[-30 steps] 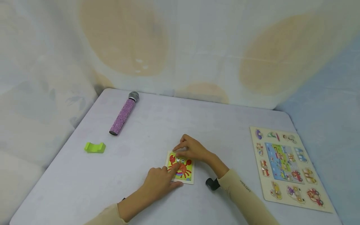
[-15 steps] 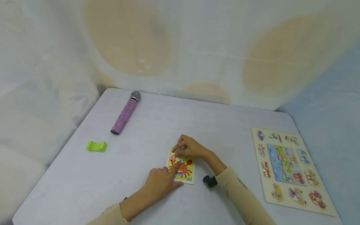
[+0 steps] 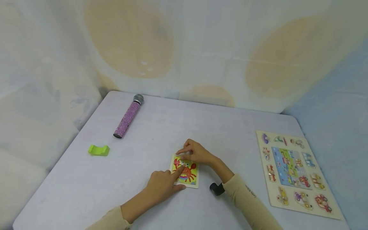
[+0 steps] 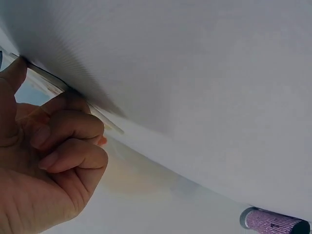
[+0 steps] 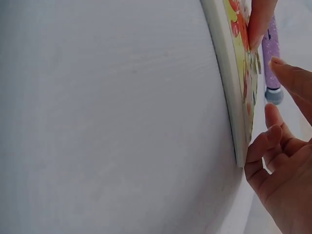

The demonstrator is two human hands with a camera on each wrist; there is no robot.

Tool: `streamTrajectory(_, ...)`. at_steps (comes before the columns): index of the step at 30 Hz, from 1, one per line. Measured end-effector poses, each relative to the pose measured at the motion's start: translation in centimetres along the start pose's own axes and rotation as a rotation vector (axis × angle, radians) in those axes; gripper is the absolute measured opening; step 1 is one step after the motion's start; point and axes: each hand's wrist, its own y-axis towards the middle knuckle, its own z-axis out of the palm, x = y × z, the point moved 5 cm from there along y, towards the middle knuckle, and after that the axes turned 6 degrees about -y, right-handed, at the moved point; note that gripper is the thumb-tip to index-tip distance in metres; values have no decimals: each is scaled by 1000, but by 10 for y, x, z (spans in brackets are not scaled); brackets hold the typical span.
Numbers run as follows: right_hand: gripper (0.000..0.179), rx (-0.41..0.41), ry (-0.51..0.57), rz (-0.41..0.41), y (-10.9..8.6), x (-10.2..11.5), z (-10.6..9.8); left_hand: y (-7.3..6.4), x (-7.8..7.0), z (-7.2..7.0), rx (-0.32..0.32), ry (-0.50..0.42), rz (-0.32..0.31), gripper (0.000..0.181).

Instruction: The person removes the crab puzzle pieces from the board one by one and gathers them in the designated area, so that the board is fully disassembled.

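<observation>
A small square crab puzzle (image 3: 193, 179) with a pale wooden frame lies flat on the table. My left hand (image 3: 161, 188) presses its straight index finger onto the crab picture, the thumb lying by the near edge. In the left wrist view that hand's (image 4: 53, 156) other fingers are curled in with nothing in them. My right hand (image 3: 198, 153) is at the far edge of the puzzle, thumb over its upper part. The right wrist view shows the right hand's (image 5: 287, 180) fingers loosely bent beside the puzzle frame (image 5: 226, 73), thumb apart from them.
A purple glittery microphone (image 3: 126, 119) lies at the back left, with a lime green cradle-shaped block (image 3: 98, 150) nearer the left edge. A large wooden peg puzzle board (image 3: 273, 199) with vehicle pieces lies on the right. A black wrist device (image 3: 217, 189) sits under the right forearm.
Both hands stay at the crab puzzle. The left thumb has shifted very slightly left, and the head view itself has moved a little.
</observation>
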Motion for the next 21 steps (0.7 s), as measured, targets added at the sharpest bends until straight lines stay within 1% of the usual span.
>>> streamTrajectory(5,25,-25,-46,29,-2,-5,0,-7,10,-3,5,-32,3,63)
streamTrajectory(8,28,-30,-118,34,-4,-6,3,-11,21,-9,-13,-43,4,60)
streamTrajectory(10,30,-31,-179,38,-6,-4,5,-12,30,-15,-37,-48,-4,61)
streamTrajectory(13,30,-42,-264,21,-8,1,6,-10,42,-21,-65,-56,-23,67)
streamTrajectory(15,28,-55,-311,-4,-9,6,6,-6,49,-22,-73,-70,-33,71)
streamTrajectory(18,25,-73,-377,-52,-10,14,6,0,54,-21,-69,-90,-33,75)
streamTrajectory(21,25,-74,-444,-96,-9,20,7,4,56,-19,-49,-120,-42,77)
